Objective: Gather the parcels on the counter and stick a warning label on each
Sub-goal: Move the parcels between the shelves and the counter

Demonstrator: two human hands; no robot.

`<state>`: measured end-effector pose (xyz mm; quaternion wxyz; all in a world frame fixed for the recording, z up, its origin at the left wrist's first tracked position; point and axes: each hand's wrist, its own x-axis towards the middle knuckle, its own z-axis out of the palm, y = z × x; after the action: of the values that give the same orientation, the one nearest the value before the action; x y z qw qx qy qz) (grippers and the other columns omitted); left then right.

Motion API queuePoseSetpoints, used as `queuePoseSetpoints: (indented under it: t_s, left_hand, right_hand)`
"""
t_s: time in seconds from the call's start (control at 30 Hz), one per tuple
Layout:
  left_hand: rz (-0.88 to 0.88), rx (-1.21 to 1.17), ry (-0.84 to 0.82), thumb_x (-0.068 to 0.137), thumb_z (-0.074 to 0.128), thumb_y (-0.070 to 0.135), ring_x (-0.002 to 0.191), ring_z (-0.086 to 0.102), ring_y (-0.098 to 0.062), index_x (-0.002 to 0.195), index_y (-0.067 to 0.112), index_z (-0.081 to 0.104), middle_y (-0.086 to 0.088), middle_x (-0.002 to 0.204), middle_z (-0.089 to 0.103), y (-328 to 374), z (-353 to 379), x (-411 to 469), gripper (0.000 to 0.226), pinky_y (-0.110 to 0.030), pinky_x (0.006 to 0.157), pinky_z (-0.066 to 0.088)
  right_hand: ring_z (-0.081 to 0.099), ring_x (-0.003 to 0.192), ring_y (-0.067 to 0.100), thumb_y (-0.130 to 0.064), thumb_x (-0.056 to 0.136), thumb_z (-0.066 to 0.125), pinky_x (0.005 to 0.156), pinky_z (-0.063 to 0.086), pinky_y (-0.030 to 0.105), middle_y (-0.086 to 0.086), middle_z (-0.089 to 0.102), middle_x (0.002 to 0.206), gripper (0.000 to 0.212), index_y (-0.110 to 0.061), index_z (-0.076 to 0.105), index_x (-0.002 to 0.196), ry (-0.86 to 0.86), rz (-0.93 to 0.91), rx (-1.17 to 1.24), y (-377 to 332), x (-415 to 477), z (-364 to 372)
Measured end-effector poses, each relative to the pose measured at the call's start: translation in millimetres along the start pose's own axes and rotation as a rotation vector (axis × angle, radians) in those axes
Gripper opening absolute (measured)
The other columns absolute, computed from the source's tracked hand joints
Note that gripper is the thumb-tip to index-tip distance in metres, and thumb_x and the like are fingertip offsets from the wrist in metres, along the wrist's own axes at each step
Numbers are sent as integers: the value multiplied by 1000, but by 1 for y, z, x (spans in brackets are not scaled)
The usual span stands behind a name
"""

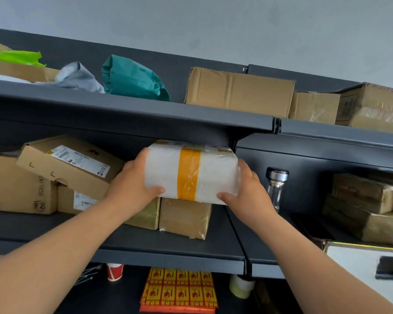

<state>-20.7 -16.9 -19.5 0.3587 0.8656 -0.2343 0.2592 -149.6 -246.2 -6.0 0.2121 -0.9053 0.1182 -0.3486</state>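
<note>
A white foam-wrapped parcel (209, 175) with a band of yellow tape sits on the middle shelf, atop two brown taped parcels (184, 217). My left hand (132, 184) grips its left end and my right hand (247, 189) grips its right end, thumbs along its lower front edge. Below the shelf, a sheet of yellow-and-red warning labels (179, 288) lies on the dark counter (100, 295).
Cardboard boxes (61, 166) crowd the shelf to the left, more brown parcels (361, 207) at the right. A glass bottle (276, 186) stands just right of my right hand. The upper shelf (132, 112) holds boxes and bags. A red cup (114, 271) and a tape roll (241, 286) stand on the counter.
</note>
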Motion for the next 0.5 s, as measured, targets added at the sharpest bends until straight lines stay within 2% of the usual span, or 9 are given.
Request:
queuePoseSetpoints:
  t_s: [0.13,0.23,0.37,0.5]
  left_hand:
    - [-8,0,-2,68,77,44,103,48,-19,141,47,-3,-9,134,38,23,-16,-42,108,-32,76,40]
    - [-20,59,-10,66,77,47,94,42,-14,139,49,-1,-7,130,36,42,-32,-80,107,-32,72,40]
    - [-55,107,-15,67,77,48,106,50,-25,140,47,3,-6,130,35,64,-45,-128,104,-36,75,42]
    - [-39,118,19,66,78,45,107,50,-27,139,47,4,-4,127,35,87,-50,-164,104,-37,74,41]
  right_hand:
    - [50,118,23,-33,77,76,86,45,34,1,34,145,100,-39,4,147,-4,-52,26,5,-30,-22]
    - [49,117,21,-32,76,77,88,46,35,1,34,145,102,-38,3,147,-23,-88,45,12,-56,-37]
    - [48,116,16,-34,75,78,85,44,32,-3,33,144,103,-43,2,144,-28,-121,75,21,-91,-54]
    - [47,117,16,-35,76,77,82,42,28,-6,31,144,100,-42,4,144,13,-117,79,30,-131,-75]
